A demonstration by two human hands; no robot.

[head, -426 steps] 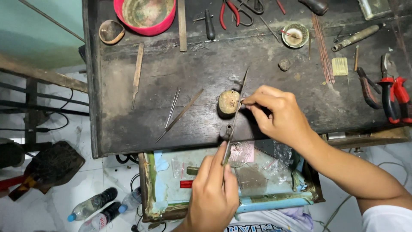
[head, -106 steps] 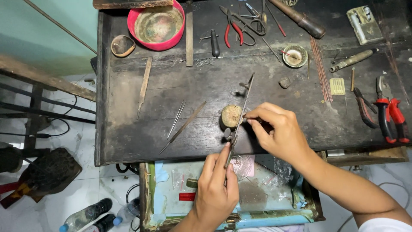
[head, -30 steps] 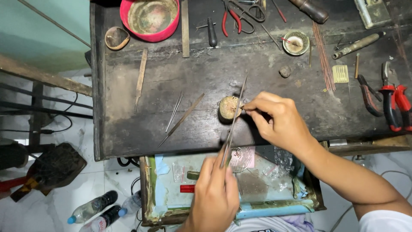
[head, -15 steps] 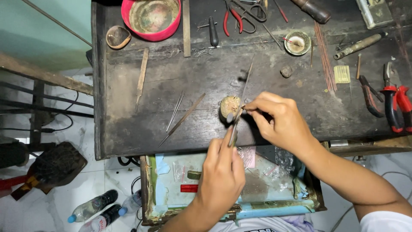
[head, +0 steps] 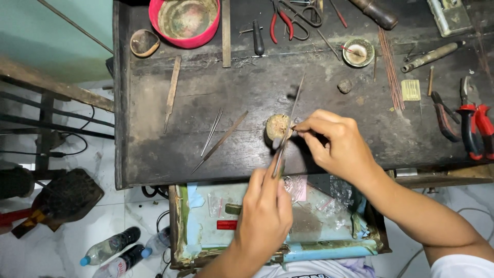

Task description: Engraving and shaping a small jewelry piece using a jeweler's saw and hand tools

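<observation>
Here, near the frame's centre, the left hand (head: 262, 216) has its fingers clamped on a thin file (head: 289, 126) slanting up-right across the small round block (head: 277, 126) on the dark counter (head: 154, 154); the right hand (head: 337, 144), nearer, pinches something tiny beside the block.

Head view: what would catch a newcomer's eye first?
Two hands meet at mid-bench: the left hand holds a thin metal tool against a small round lump, which the right hand pinches. A red bowl stands at the dark workbench's far edge, red-handled pliers at right.
</observation>
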